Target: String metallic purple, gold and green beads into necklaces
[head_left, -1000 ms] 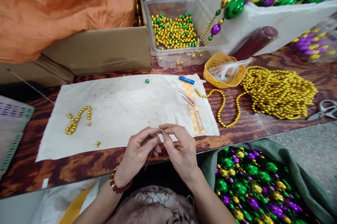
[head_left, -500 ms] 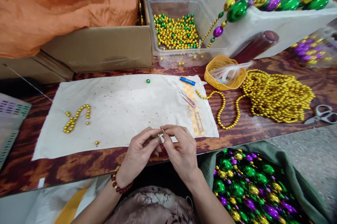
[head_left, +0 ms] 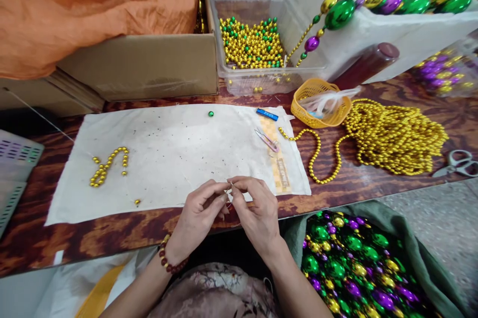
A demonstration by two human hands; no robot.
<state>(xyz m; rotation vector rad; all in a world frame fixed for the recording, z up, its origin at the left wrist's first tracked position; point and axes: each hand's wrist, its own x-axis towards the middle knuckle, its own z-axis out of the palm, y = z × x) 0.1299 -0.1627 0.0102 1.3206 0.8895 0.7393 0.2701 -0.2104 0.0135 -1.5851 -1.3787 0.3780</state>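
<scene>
Both hands meet at the front edge of a white cloth (head_left: 168, 158). My left hand (head_left: 203, 213) pinches a thin pale thread between thumb and forefinger. Against it, my right hand (head_left: 257, 208) is closed on the same thread, which forms a small loop under the fingertips. A short string of gold beads (head_left: 108, 166) lies on the cloth at the left, with a loose gold bead (head_left: 137, 202) nearer the front edge. One green bead (head_left: 211, 113) rests near the back edge. Pink thread snips (head_left: 267, 140) and a blue object (head_left: 267, 114) lie at the right.
Behind the cloth stands a clear bin (head_left: 254, 76) of gold and green beads. To the right are a yellow basket (head_left: 304, 117), a heap of gold bead strands (head_left: 396, 138) and scissors (head_left: 457, 163). A sack (head_left: 407, 223) of coloured beads is at the lower right.
</scene>
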